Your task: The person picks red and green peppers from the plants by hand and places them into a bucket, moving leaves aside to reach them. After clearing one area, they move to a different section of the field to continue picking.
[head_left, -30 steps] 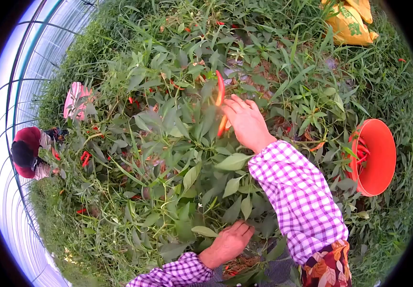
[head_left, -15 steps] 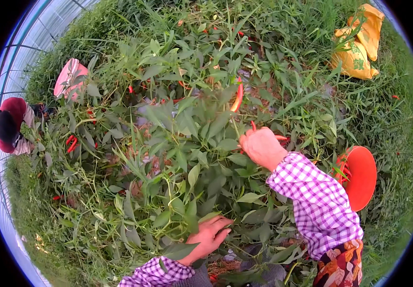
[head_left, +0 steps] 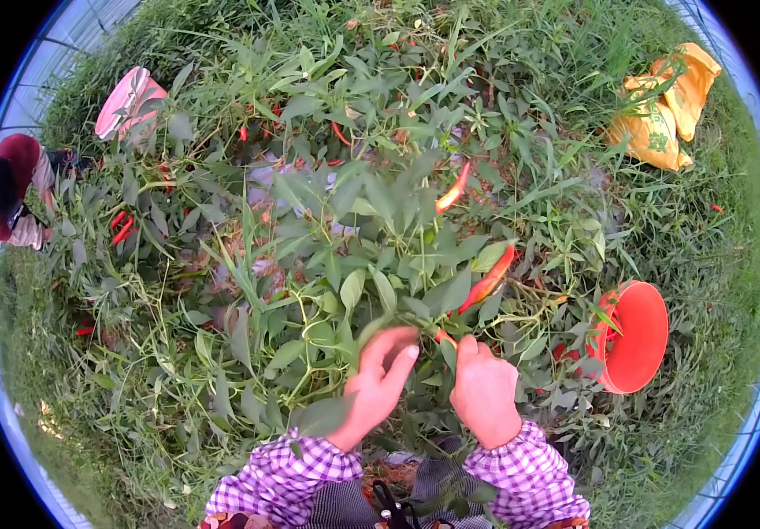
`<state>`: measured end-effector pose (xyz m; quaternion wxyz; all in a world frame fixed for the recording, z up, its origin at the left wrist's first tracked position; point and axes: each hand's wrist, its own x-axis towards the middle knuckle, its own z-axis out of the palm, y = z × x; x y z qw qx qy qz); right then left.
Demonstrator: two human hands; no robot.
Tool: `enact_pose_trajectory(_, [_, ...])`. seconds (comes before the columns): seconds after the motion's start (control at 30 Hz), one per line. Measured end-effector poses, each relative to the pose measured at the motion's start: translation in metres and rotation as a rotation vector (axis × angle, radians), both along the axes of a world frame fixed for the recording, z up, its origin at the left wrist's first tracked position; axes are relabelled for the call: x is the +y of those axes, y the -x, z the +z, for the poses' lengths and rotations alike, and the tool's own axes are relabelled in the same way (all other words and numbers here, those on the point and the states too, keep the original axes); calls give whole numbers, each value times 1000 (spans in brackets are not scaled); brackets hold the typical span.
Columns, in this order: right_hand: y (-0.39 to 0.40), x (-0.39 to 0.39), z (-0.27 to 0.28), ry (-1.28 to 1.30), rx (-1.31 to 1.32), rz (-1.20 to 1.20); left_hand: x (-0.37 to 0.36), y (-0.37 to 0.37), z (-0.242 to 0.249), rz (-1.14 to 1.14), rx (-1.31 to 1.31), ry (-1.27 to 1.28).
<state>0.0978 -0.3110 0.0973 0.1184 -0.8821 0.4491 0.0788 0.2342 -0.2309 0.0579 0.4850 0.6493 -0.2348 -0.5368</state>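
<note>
In the head view, my right hand (head_left: 484,392) is closed at the middle of a pepper plant (head_left: 380,229). A red chili pepper (head_left: 446,338) runs into its fingers, which cover the pepper's lower part. Beside it on the left, my left hand (head_left: 375,388) is slightly blurred, its fingers curved and its thumb apart, close to the stems. A leaf covers part of its wrist. Just above the right hand, a larger red chili pepper (head_left: 489,280) hangs tilted among leaves. Farther up shows another red-orange chili pepper (head_left: 455,189).
A red bucket (head_left: 642,339) with chili peppers in it leans at the right. Yellow sacks (head_left: 653,132) lie on grass at the upper right. At the far left are a pink bucket (head_left: 129,101) and another person (head_left: 14,189). Dense plants and grass surround my hands.
My right hand has come down and toward me, beside my left hand, and now grips a chili pepper. My left hand has risen a little. The larger red pepper has come into fuller view.
</note>
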Motion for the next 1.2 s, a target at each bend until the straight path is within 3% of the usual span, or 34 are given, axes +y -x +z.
enact_pose_trajectory(0.17, [11, 39, -7, -174, -180, -251, -27, 3, -6, 3, 137, -227])
enact_pose_trajectory(0.27, [16, 50, -19, -124, -204, -276, -36, 20, -14, 367, 348, -214])
enact_pose_trajectory(0.37, [15, 56, -19, -121, -254, -294, -33, 26, -25, 491, 447, -291])
enact_pose_trajectory(0.5, [13, 64, -12, -173, -255, -293, -27, 2, -42, 428, 843, -367])
enact_pose_trajectory(0.57, [11, 68, -10, -203, -229, -282, -34, 2, -24, 404, 723, -349])
enact_pose_trajectory(0.77, [16, 74, -4, -230, -278, -317, -50, 1, -24, 29, 432, -363])
enact_pose_trajectory(0.9, [28, 76, -13, -223, -326, -285, -48, -11, -14, -315, 482, -476])
enact_pose_trajectory(0.97, [35, 78, -22, -211, -371, -275, -55, -7, -8, -403, 127, -558])
enact_pose_trajectory(1.03, [38, 79, -27, -182, -430, -272, -53, -8, -24, -355, 400, -463])
enact_pose_trajectory(1.2, [59, 63, -19, -251, -432, -293, -56, 22, -3, -119, 523, -593])
